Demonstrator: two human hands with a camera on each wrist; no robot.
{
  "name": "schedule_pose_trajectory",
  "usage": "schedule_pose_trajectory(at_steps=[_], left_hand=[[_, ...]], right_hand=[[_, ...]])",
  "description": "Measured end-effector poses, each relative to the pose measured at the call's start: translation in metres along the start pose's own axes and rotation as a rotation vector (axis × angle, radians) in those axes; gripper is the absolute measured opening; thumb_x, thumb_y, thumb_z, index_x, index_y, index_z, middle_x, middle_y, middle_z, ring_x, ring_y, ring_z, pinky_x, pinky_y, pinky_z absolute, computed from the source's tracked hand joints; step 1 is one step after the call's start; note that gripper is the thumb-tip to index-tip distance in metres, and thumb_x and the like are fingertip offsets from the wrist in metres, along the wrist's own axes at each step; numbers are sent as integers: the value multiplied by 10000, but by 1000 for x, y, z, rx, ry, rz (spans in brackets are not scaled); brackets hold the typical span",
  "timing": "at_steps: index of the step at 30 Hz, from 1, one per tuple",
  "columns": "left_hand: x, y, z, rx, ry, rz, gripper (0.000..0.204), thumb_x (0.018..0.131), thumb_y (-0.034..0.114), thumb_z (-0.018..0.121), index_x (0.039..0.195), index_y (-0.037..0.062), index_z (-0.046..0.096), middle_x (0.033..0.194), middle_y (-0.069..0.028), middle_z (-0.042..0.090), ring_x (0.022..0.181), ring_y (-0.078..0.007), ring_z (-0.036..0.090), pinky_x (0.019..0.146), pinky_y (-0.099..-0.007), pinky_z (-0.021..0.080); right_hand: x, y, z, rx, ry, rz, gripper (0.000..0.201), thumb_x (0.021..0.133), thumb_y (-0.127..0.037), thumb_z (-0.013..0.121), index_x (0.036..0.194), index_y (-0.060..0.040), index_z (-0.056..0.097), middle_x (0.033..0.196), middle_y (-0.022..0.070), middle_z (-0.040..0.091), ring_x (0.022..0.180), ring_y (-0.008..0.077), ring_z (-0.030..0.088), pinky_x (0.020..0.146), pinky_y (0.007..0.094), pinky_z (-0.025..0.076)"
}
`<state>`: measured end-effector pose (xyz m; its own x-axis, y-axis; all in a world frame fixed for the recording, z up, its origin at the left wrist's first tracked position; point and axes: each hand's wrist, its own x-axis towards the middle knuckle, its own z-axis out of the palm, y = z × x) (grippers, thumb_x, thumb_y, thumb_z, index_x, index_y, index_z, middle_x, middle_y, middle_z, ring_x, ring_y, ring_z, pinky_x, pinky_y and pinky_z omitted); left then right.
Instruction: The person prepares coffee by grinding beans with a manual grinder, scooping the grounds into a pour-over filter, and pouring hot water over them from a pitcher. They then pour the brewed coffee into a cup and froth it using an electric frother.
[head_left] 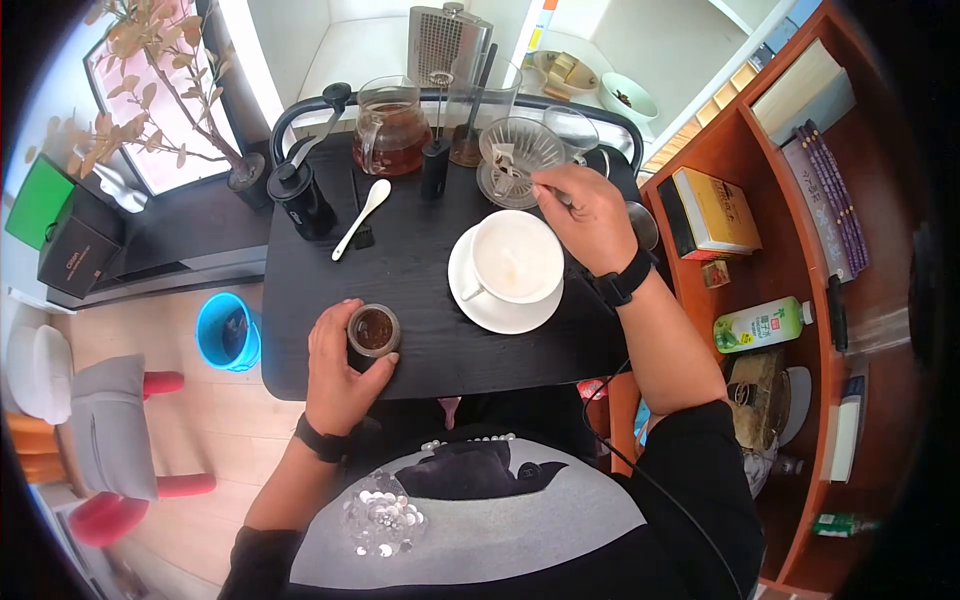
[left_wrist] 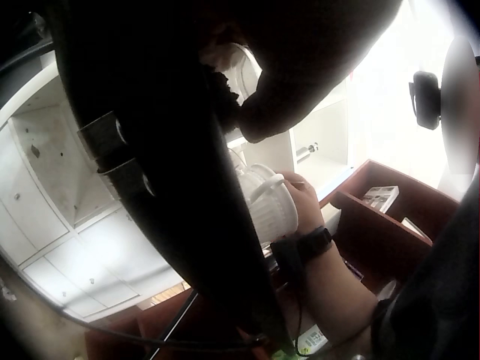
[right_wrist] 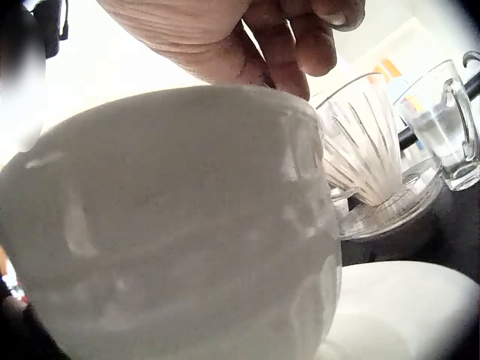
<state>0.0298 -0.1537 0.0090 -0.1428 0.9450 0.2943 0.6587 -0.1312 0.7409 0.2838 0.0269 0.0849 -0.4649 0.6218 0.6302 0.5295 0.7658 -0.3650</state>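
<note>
In the head view my left hand (head_left: 332, 365) grips a small jar of brown coffee grounds (head_left: 375, 328) near the table's front edge, thumb and fingers round its side. My right hand (head_left: 592, 215) hovers at the far right rim of a white cup (head_left: 518, 258), fingers bent and fingertips close together; I cannot tell whether they pinch anything. Pale, milky liquid fills the cup, which stands on a white saucer (head_left: 490, 318). In the right wrist view the cup's wall (right_wrist: 172, 217) hides part of that hand. A ribbed clear dripper (head_left: 535, 150) stands just beyond the fingertips.
Behind are a glass server of brown liquid (head_left: 388, 140), a black milk frother (head_left: 435, 168) and clear glasses. A black hand grinder (head_left: 300, 205) and white spoon (head_left: 362, 218) lie left. A blue bucket (head_left: 228, 332) stands on the floor; a red-brown bookcase (head_left: 800, 190) borders the right.
</note>
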Motion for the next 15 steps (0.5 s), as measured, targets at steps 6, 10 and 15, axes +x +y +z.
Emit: schedule_pose_trajectory(at_steps=[6,10,15], left_hand=[[0,-1,0,-13,1,10,597,600,74,675,1153,18,455,1138,-140,499,1102,-305,454,958,-366,334],[0,-2,1,-10,6,22,600,601,77,675,1155,17,453,1141,-141,498,1101,-306,455,960,-368,333],[0,-2,1,2,1,15,596,605,79,674,1155,19,453,1139,-142,499,1095,-304,461,954,-364,341]], right_hand=[[3,-3,-4,-183,-24,-138,126,742,-38,609,867,-40,629,824,101,615,745,280,589,657,345,480],[2,-10,-9,-209,-46,-155,145,735,-14,613,878,-32,628,873,107,617,775,281,593,666,338,486],[-1,-10,-12,-160,-19,-164,138,749,0,599,885,-7,619,857,122,615,760,278,599,662,325,488]])
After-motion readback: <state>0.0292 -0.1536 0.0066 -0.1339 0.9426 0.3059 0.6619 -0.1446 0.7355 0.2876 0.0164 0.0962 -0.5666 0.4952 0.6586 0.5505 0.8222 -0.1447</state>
